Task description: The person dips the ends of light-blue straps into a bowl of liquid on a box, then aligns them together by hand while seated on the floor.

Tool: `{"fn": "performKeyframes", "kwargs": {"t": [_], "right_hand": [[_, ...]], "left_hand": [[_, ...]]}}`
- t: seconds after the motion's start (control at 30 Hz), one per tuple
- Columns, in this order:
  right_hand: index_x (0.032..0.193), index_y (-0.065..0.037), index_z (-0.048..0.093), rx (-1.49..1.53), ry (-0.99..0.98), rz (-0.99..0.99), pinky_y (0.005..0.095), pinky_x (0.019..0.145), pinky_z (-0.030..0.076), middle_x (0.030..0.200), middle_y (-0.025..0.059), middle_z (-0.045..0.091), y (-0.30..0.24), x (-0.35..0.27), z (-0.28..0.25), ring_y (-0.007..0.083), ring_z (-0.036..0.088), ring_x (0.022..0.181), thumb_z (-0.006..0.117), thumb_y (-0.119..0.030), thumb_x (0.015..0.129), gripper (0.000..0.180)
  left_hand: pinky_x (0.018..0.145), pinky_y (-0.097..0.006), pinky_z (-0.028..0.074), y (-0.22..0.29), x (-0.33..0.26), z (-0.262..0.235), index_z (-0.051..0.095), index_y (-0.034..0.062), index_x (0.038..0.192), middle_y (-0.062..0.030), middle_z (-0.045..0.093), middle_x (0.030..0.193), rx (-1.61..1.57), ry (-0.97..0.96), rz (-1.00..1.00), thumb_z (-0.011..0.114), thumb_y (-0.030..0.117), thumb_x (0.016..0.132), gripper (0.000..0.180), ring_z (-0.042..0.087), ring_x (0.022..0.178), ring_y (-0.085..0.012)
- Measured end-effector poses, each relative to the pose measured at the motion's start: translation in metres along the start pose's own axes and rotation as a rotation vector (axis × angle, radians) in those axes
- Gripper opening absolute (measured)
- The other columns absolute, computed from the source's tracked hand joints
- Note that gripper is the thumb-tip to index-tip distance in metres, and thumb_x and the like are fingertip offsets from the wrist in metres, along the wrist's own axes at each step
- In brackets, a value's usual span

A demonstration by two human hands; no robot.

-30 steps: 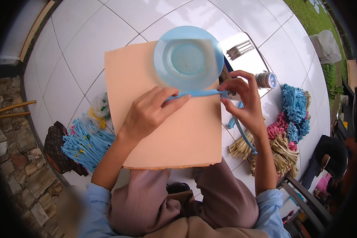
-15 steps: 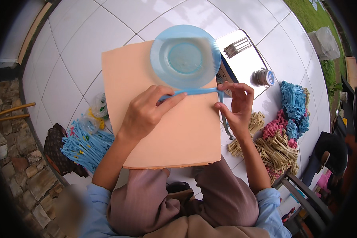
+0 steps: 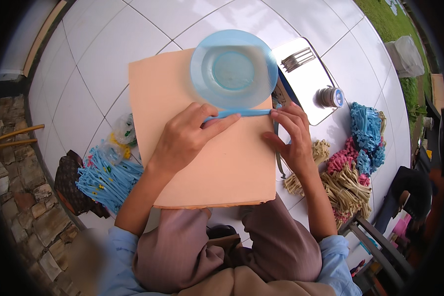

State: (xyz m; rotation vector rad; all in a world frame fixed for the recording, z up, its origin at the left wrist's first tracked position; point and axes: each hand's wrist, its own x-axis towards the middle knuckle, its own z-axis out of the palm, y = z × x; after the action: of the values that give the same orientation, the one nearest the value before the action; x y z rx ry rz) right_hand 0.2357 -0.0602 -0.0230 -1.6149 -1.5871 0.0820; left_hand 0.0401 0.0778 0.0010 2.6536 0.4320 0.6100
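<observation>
A narrow blue strip (image 3: 255, 113) lies level across the peach-coloured board (image 3: 212, 167), just below a clear blue plate (image 3: 202, 74). My left hand (image 3: 182, 135) is closed on the strip's left part, its index finger stretched along it. At the other end, the fingertips of my right hand (image 3: 293, 135) press on the strip, with the thumb bent below and apart from them. A thin grey-green strip (image 3: 277, 138) hangs over the board's right edge beside that thumb; its upper end is partly hidden by the fingers. The board rests over my knees.
To the right, a white tray (image 3: 308, 84) carries a bundle of metal pieces (image 3: 298, 59) and a round tin (image 3: 330, 97). Blue (image 3: 365, 123), pink and beige bundles (image 3: 348, 187) lie lower right. Blue stems (image 3: 108, 177), plastic bags (image 3: 121, 138) and a brown bag (image 3: 69, 182) are at left.
My right hand has closed in, its raised fingers curling down over the strip's right end. The left hand stays nearly in place. The grey-green strip hangs slightly differently.
</observation>
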Motion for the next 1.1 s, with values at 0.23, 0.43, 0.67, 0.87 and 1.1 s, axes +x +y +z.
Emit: {"fn": "performKeyframes", "kwargs": {"t": [0.23, 0.43, 0.67, 0.87, 1.1], "right_hand": [[0.128, -0.025, 0.052, -0.392, -0.311, -0.131, 0.0439, 0.097, 0.043, 0.100, 0.0077, 0.046, -0.012, 0.008, -0.009, 0.0247, 0.051, 0.097, 0.059, -0.007, 0.073, 0.058], [0.128, -0.026, 0.052, -0.412, -0.378, -0.093, 0.0445, 0.098, 0.043, 0.100, 0.0082, 0.045, -0.018, 0.014, -0.011, 0.0258, 0.050, 0.098, 0.057, -0.005, 0.073, 0.060], [0.128, -0.025, 0.052, -0.407, -0.374, -0.083, 0.0445, 0.096, 0.044, 0.101, 0.0090, 0.046, -0.018, 0.012, -0.011, 0.0289, 0.051, 0.101, 0.058, -0.006, 0.073, 0.059], [0.120, -0.015, 0.054, -0.271, -0.257, -0.048, 0.0441, 0.090, 0.045, 0.108, 0.0108, 0.049, -0.015, 0.012, -0.014, 0.0311, 0.051, 0.102, 0.064, -0.006, 0.075, 0.047], [0.113, -0.016, 0.056, -0.382, -0.274, 0.006, 0.0441, 0.091, 0.040, 0.123, 0.0075, 0.043, -0.029, 0.072, -0.018, 0.0326, 0.037, 0.115, 0.070, -0.022, 0.072, 0.044]], "left_hand": [[0.059, -0.030, 0.051, 0.000, 0.004, -0.001, 0.068, 0.0137, 0.105, -0.0049, 0.050, 0.083, -0.048, 0.007, -0.003, 0.069, 0.011, 0.062, 0.043, 0.059, 0.069, -0.0199], [0.059, -0.031, 0.052, 0.000, 0.003, -0.002, 0.068, 0.0139, 0.105, -0.0046, 0.050, 0.082, -0.032, 0.013, -0.004, 0.069, 0.011, 0.063, 0.042, 0.059, 0.068, -0.0196], [0.059, -0.030, 0.052, -0.001, 0.002, 0.000, 0.068, 0.0153, 0.105, -0.0038, 0.050, 0.081, -0.020, 0.008, -0.008, 0.069, 0.011, 0.063, 0.043, 0.060, 0.069, -0.0187], [0.058, -0.030, 0.051, 0.002, 0.003, -0.002, 0.068, 0.0163, 0.105, -0.0039, 0.050, 0.080, -0.022, -0.019, -0.034, 0.068, 0.009, 0.064, 0.042, 0.059, 0.067, -0.0180], [0.057, -0.029, 0.051, 0.000, 0.003, -0.002, 0.068, 0.0171, 0.105, -0.0028, 0.049, 0.077, -0.022, 0.018, -0.027, 0.066, 0.004, 0.067, 0.040, 0.058, 0.066, -0.0167]]}}
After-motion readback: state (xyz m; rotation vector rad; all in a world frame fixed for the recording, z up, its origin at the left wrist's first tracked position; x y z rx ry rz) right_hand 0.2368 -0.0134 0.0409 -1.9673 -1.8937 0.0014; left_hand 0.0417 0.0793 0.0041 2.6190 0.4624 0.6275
